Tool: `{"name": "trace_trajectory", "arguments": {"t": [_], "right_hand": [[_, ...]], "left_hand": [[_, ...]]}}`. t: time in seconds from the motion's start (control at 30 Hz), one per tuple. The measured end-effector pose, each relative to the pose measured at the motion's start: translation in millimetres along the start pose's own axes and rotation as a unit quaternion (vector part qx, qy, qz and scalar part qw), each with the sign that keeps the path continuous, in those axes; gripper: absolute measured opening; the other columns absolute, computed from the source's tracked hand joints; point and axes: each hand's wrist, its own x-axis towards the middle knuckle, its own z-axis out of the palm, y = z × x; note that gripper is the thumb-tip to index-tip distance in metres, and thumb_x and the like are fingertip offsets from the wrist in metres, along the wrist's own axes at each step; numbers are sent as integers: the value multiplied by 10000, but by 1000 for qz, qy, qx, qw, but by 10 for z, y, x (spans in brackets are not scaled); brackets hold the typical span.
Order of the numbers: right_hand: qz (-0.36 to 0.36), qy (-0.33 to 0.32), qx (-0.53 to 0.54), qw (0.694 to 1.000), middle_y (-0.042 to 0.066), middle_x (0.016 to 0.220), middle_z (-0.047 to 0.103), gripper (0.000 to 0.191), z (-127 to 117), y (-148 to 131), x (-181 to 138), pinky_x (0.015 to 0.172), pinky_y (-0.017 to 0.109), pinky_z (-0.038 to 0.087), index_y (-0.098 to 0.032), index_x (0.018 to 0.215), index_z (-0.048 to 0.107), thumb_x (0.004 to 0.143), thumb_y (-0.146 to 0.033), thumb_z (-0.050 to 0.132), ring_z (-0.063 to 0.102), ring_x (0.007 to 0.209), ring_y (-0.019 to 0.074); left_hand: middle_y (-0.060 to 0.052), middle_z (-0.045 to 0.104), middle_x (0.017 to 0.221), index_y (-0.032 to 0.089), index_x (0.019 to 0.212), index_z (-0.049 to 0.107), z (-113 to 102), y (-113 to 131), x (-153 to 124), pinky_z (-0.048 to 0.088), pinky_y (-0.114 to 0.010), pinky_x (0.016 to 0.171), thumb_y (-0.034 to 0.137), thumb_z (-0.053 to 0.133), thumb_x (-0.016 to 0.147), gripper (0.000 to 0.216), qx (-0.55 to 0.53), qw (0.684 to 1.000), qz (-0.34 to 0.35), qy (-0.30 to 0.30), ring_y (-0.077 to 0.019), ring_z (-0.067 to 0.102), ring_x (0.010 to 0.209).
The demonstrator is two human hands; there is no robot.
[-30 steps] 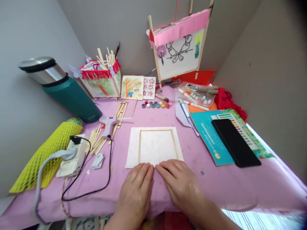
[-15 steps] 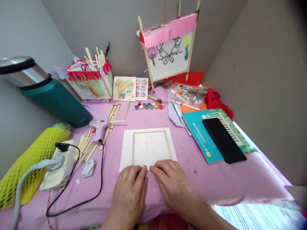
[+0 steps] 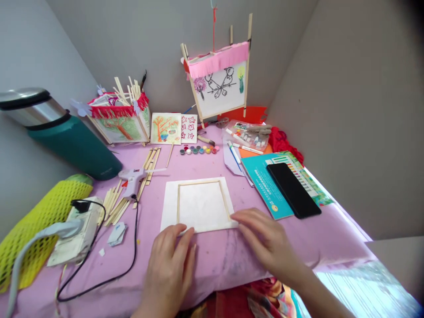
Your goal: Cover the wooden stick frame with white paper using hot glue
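Observation:
A sheet of white paper (image 3: 168,216) lies on the pink tablecloth (image 3: 212,265), with a rectangular frame of thin wooden sticks (image 3: 200,181) resting on it. My left hand (image 3: 168,267) sits at the paper's lower edge, fingertips touching the bottom left of the stick frame. My right hand (image 3: 265,236) reaches the paper's lower right corner, with its fingers on or just over the frame. Neither hand holds anything. A white glue gun (image 3: 131,178) lies left of the paper, on loose wooden sticks (image 3: 114,210).
Left of the glue gun are a white power strip (image 3: 77,232), black cable and yellow mesh sleeve (image 3: 44,216). A green flask (image 3: 73,148) lies behind them. Paint pots (image 3: 198,150), a teal book (image 3: 261,185) and a black phone (image 3: 293,190) stand farther back.
My right hand has slid right along the paper's lower edge to its corner. My left hand has drawn slightly back and left. The whole view has shifted, with the table appearing farther away.

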Motion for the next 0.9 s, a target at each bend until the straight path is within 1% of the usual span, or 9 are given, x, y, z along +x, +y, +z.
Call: {"name": "trace_trajectory", "arguments": {"t": [0.1,0.17,0.23,0.33,0.4,0.5,0.63,0.73,0.9], "right_hand": [[-59,-22,-61,996,88,1024,678,283,215,-18,-81,808,373,480,-156,1135,604,890,-66,492,594,918,212],[-72,-30,-94,992,96,990,681,277,325,-17,-95,796,394,461,-137,1110,611,883,-49,479,584,886,223],[-70,-38,-109,991,90,928,680,242,382,-6,-82,781,395,447,-135,1059,628,888,-57,475,576,847,220],[-55,-35,-116,991,75,859,670,200,400,14,-45,771,386,432,-153,991,651,904,-90,481,568,817,211],[-49,-36,-114,992,62,832,661,194,395,22,-22,793,386,429,-172,953,663,911,-104,486,564,802,200],[-48,-42,-110,992,36,817,651,179,386,25,0,908,414,403,-197,928,675,906,-120,515,565,786,176],[-45,-45,-110,992,6,805,645,160,389,28,16,1042,445,318,-215,928,680,902,-133,544,574,757,146],[-38,-35,-110,993,-3,794,637,172,396,32,24,1084,467,273,-219,912,682,889,-111,549,573,739,136],[-43,-28,-118,992,-8,793,634,202,419,37,26,1104,484,249,-220,908,674,873,-74,539,573,730,130]], "left_hand": [[-138,529,1104,105,1177,530,57,56,13,470,-436,863,75,528,869,310,-22,1000,7,-22,-256,497,1028],[-134,541,1080,109,1180,528,115,63,18,481,-440,840,82,518,873,308,-29,999,-3,-45,-255,501,996],[-123,551,1047,121,1171,533,163,49,21,485,-443,823,78,509,876,300,-28,998,-12,-59,-251,502,965],[-108,554,1015,138,1161,541,190,19,25,485,-436,810,68,501,875,297,-30,998,-16,-61,-241,501,938],[-104,543,1005,143,1161,544,186,5,29,486,-416,785,76,510,874,297,-32,997,-21,-61,-230,500,917],[-106,520,992,138,1183,539,174,-11,28,483,-390,750,97,532,869,316,-28,998,-16,-59,-218,497,897],[-107,516,975,124,1186,539,180,-53,21,478,-390,756,95,529,866,322,-21,997,5,-69,-215,499,889],[-101,525,966,134,1189,538,187,-93,21,479,-376,755,108,534,865,325,-21,997,16,-74,-212,508,888],[-101,532,963,146,1172,545,185,-111,40,486,-358,736,133,533,864,309,-10,997,20,-76,-209,522,866]]}}
